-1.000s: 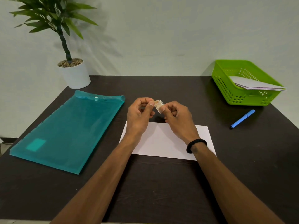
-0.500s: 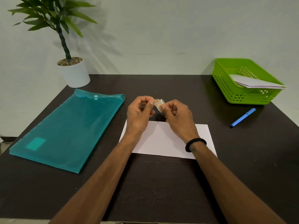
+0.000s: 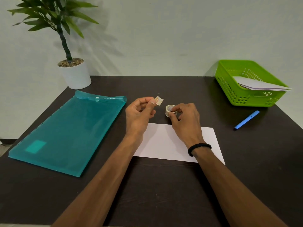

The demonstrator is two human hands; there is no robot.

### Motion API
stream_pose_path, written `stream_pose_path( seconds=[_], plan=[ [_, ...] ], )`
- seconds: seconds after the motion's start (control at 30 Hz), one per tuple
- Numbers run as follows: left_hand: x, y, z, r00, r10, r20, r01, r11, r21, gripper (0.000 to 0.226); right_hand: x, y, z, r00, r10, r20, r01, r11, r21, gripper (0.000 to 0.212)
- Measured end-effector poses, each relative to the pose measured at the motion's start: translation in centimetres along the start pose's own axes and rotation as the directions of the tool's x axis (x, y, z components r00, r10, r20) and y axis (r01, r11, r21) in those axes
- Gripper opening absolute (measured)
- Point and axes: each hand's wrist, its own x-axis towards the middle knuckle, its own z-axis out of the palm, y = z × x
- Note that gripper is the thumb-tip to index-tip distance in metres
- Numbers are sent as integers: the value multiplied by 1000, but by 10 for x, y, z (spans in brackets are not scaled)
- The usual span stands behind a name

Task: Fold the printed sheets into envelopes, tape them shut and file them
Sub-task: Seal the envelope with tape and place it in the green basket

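Soft, even indoor light, moderately bright. Plant (image 3: 54, 18) casts a faint diffuse shadow on the wall (image 3: 164, 33), far left of and beyond the left hand (image 3: 139, 110). Dark worktop (image 3: 155, 185) shows no glare. Focus sharp; wide-angle bowing at frame edges.

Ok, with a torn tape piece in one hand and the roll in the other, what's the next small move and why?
Probably set the small clear tape roll down on the dark table: the right hand grips it, while the left hand pinches the short torn tape strip. A free right hand could steady the folded white paper envelope for taping.
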Motion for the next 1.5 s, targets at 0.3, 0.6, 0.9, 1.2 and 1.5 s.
stream_pose_path(
  seconds=[0.3,0.6,0.9,1.2,1.5],
  plan=[
    [-7,-1,1,990,89,106,-91,996,13,21,-7,-26,-15,997,49,-56,-11,839,544,23],
    [-12,-3,8,980,69,186,-78,996,39,26,0,-17,-20,956,291,45,-240,683,690,28],
    [-15,-5,9,981,109,163,-123,989,83,13,3,-12,-19,969,246,-7,-183,743,643,19],
    [-13,-1,8,989,76,126,-87,993,81,40,3,-12,-22,997,65,-36,-37,847,530,16],
    [-8,-6,5,986,81,146,-101,986,134,25,1,-13,-22,979,-196,-53,203,945,255,14]
  ],
)
